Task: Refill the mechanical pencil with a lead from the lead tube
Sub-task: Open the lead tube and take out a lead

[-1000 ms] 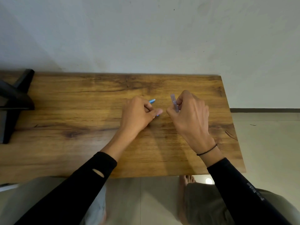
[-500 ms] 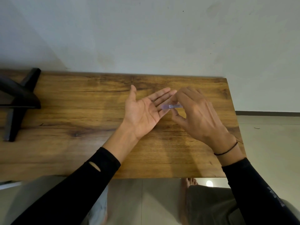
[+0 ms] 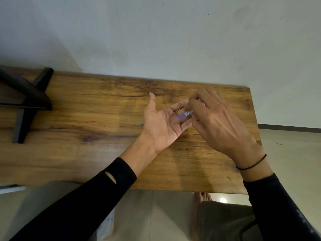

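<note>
My left hand (image 3: 161,124) lies palm up over the wooden table (image 3: 86,153), fingers spread and nothing gripped in it. My right hand (image 3: 213,122) pinches a clear purple lead tube (image 3: 185,115) and tilts it down over the left fingers. The tube is blurred. A small blue and silver tip of the mechanical pencil (image 3: 142,123) peeks out on the table just left of my left hand; the hand hides the remainder of it. No lead is visible.
A black stand (image 3: 26,101) sits on the table's far left. A pale wall runs behind the table. The table's right edge is near my right wrist, with floor tiles and my bare foot (image 3: 203,197) below.
One second ago my left hand held the blue pencil in closed fingers. Now it is turned palm up with fingers spread, and my right hand has tipped the lead tube sideways over it.
</note>
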The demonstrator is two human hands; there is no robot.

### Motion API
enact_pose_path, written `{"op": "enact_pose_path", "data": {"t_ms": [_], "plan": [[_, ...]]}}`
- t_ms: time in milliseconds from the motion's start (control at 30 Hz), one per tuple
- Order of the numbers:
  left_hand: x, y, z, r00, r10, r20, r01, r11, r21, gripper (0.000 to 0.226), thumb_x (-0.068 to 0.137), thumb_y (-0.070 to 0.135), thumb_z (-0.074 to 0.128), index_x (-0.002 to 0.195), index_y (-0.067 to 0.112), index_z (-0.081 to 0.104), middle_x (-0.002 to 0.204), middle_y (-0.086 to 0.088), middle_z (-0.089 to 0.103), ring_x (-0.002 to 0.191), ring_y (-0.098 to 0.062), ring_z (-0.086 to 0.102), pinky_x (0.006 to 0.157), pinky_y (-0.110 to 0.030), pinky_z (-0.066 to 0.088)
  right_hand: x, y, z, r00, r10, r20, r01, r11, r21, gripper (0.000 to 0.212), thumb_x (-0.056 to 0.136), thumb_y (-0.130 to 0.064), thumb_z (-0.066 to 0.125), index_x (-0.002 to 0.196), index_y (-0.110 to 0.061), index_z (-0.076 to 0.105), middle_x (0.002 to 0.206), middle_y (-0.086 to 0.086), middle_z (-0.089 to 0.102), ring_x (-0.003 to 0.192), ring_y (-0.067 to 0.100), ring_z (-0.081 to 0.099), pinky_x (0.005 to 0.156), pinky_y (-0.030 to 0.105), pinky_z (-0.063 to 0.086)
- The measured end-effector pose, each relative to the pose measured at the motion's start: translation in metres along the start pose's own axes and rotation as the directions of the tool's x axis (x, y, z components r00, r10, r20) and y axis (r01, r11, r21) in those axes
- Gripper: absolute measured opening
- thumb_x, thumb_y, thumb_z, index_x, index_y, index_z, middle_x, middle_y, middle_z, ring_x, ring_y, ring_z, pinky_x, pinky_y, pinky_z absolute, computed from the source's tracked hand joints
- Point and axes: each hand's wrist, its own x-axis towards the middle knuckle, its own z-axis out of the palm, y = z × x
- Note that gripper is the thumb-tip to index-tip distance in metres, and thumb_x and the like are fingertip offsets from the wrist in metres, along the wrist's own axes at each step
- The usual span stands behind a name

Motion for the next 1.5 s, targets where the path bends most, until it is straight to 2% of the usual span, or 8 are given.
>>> {"op": "enact_pose_path", "data": {"t_ms": [200, 367, 500, 667, 833, 1033, 1267, 1500], "plan": [[-0.001, -0.002, -0.002, 1.0, 0.01, 0.01, -0.011, 1.0, 0.018, 0.115, 0.097, 0.091, 0.023, 0.131, -0.008, 0.071, 0.133, -0.026, 0.072, 0.112, -0.033, 0.08, 0.111, -0.043, 0.054, 0.0, 0.0, -0.002, 0.999, 0.002, -0.047, -0.003, 0.999, -0.035, 0.009, 0.097, 0.0, 0.054, 0.099, -0.004, 0.062, 0.11, 0.018, 0.062, 0.097, 0.035, 0.056, 0.081, 0.047, 0.05], [-0.002, -0.003, -0.002, 0.998, 0.012, 0.054, -0.012, 1.0, -0.006, 0.118, 0.097, 0.091, 0.022, 0.135, -0.011, 0.07, 0.14, -0.029, 0.072, 0.121, -0.037, 0.078, 0.111, -0.043, 0.058, -0.005, 0.01, -0.002, 0.989, 0.067, -0.134, -0.076, 0.995, -0.062, 0.011, 0.094, 0.001, 0.061, 0.104, -0.001, 0.067, 0.112, 0.019, 0.063, 0.102, 0.037, 0.058, 0.085, 0.047, 0.049], [-0.002, 0.0, -0.001, 0.996, 0.026, 0.088, -0.022, 0.999, -0.049, 0.12, 0.098, 0.09, 0.023, 0.151, -0.013, 0.054, 0.158, -0.033, 0.057, 0.147, -0.042, 0.06, 0.12, -0.044, 0.051, -0.012, 0.028, -0.007, 0.953, 0.192, -0.235, -0.21, 0.976, -0.052, 0.017, 0.092, -0.001, 0.069, 0.108, -0.005, 0.072, 0.112, 0.016, 0.064, 0.107, 0.037, 0.057, 0.086, 0.046, 0.045], [-0.002, 0.003, -0.002, 0.994, 0.049, 0.098, -0.044, 0.997, -0.06, 0.119, 0.099, 0.089, 0.021, 0.148, -0.013, 0.057, 0.154, -0.033, 0.061, 0.147, -0.037, 0.059, 0.122, -0.043, 0.05, -0.02, 0.04, -0.01, 0.903, 0.304, -0.305, -0.297, 0.952, 0.071, 0.016, 0.09, -0.005, 0.068, 0.105, -0.009, 0.072, 0.105, 0.01, 0.062, 0.103, 0.034, 0.052, 0.083, 0.048, 0.045], [-0.001, 0.015, -0.003, 0.991, 0.115, 0.072, -0.111, 0.992, -0.063, 0.115, 0.1, 0.087, 0.022, 0.148, -0.012, 0.056, 0.156, -0.032, 0.06, 0.147, -0.038, 0.06, 0.121, -0.043, 0.051, -0.028, 0.047, -0.006, 0.912, 0.407, -0.058, -0.399, 0.91, 0.107, 0.015, 0.086, -0.007, 0.073, 0.096, -0.017, 0.071, 0.096, 0.0, 0.064, 0.101, 0.028, 0.055, 0.085, 0.055, 0.05], [-0.001, 0.028, -0.003, 0.984, 0.176, 0.037, -0.172, 0.982, -0.078, 0.114, 0.101, 0.085, 0.021, 0.15, -0.012, 0.055, 0.153, -0.033, 0.062, 0.143, -0.036, 0.064, 0.117, -0.043, 0.055, -0.025, 0.03, 0.018, 0.873, 0.431, 0.228, -0.444, 0.896, 0.005, 0.015, 0.089, -0.009, 0.069, 0.095, -0.023, 0.066, 0.098, -0.004, 0.065, 0.1, 0.026, 0.057, 0.082, 0.043, 0.042], [-0.003, 0.022, -0.002, 0.988, 0.153, 0.03, -0.151, 0.987, -0.049, 0.112, 0.101, 0.085, 0.024, 0.151, -0.011, 0.055, 0.154, -0.031, 0.062, 0.147, -0.038, 0.061, 0.123, -0.043, 0.049, -0.021, 0.026, 0.03, 0.844, 0.422, 0.33, -0.449, 0.893, 0.006, 0.014, 0.094, -0.009, 0.066, 0.099, -0.022, 0.065, 0.099, -0.008, 0.054, 0.104, 0.028, 0.056, 0.083, 0.044, 0.045], [-0.003, 0.019, -0.001, 0.991, 0.137, 0.009, -0.137, 0.99, -0.021, 0.112, 0.101, 0.085, 0.024, 0.151, -0.01, 0.055, 0.154, -0.03, 0.063, 0.148, -0.037, 0.061, 0.124, -0.042, 0.049, -0.021, 0.03, 0.025, 0.834, 0.422, 0.355, -0.463, 0.885, 0.038, 0.019, 0.093, -0.017, 0.073, 0.11, -0.02, 0.064, 0.108, 0.0, 0.064, 0.104, 0.028, 0.058, 0.091, 0.052, 0.053]]}}
